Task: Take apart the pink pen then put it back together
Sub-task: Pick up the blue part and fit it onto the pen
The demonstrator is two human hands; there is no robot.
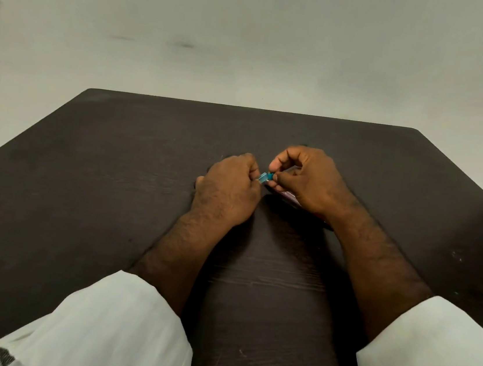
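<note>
Our white sleeves frame the dark table. Left hand and right hand pinch the pen between them; light, slick, small: we grip near the joint.

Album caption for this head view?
Left hand and right hand pinch a small blue plastic piece over a dark wooden table.

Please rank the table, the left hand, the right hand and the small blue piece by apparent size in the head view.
1. Table.
2. Left hand and right hand: they look alike, so no ranking.
3. Blue piece, pinched between both hands.
</note>
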